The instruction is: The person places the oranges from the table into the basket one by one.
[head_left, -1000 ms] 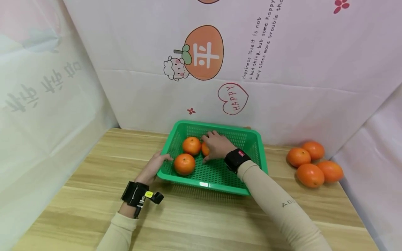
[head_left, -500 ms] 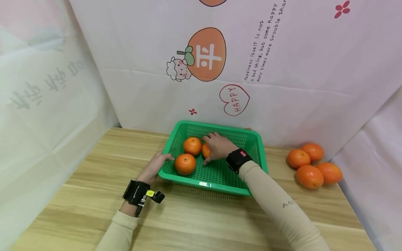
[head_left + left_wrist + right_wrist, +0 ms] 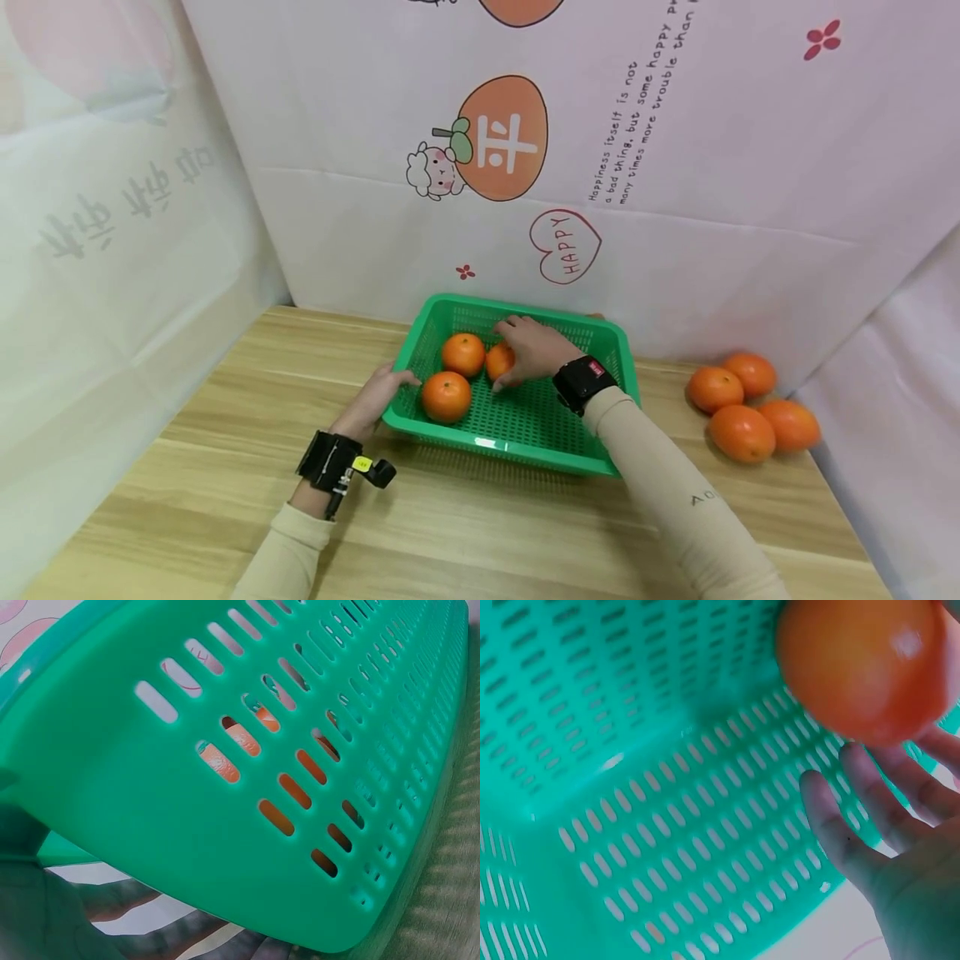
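Observation:
A green plastic basket (image 3: 480, 444) with slotted walls stands on the wooden table against the back sheet. My left hand (image 3: 369, 400) holds its left rim, thumb over the edge; in the left wrist view, the fingers lie along the basket's outer side, partly shadowed. Inside the basket, my right hand (image 3: 534, 348) reaches over an orange (image 3: 500, 362), thumb on the near side and fingers on the far side. In the right wrist view, fingertips (image 3: 859, 761) meet the underside of that orange (image 3: 862, 667). Left of it sit a rear orange (image 3: 462, 355) and a front orange (image 3: 446, 397).
Several more oranges (image 3: 742, 433) lie clustered on the table (image 3: 480, 533) to the right of the basket. A printed white sheet (image 3: 337, 233) rises directly behind the basket, with others at both sides. A small orange-coloured bit (image 3: 596, 316) shows behind the rear rim.
The head view has shifted slightly, so everything sits a little lower and to the right. A bit more of the orange shows beside my right hand. My left hand keeps its hold on the rim.

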A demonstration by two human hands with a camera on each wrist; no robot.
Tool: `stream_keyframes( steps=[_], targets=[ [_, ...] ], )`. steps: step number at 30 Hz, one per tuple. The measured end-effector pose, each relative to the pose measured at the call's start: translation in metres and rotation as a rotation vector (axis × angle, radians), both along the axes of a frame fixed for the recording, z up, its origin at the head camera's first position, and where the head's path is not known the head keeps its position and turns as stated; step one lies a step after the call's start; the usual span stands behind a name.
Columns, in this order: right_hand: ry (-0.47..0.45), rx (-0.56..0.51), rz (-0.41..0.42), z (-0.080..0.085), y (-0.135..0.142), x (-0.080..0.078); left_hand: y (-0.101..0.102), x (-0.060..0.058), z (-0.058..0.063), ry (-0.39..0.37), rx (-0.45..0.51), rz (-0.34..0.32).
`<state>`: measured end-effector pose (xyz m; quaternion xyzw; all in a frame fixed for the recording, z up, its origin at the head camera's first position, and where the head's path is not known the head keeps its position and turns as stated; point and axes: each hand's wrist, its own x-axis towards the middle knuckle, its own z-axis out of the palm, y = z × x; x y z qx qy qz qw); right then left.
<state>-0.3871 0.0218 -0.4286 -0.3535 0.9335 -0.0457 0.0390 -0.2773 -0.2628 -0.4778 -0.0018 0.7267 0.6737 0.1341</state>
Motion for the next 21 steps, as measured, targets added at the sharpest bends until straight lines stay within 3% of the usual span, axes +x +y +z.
stream_keyframes(
  steps=[14,21],
  targets=[
    [-0.055,0.02,-0.039,0.035,0.024,0.019,0.001,0.0,0.0,-0.018,-0.038,0.009],
    [0.004,0.001,-0.031,0.056,0.049,0.036,0.001,-0.001,0.0,-0.021,-0.042,0.004]
  ],
)
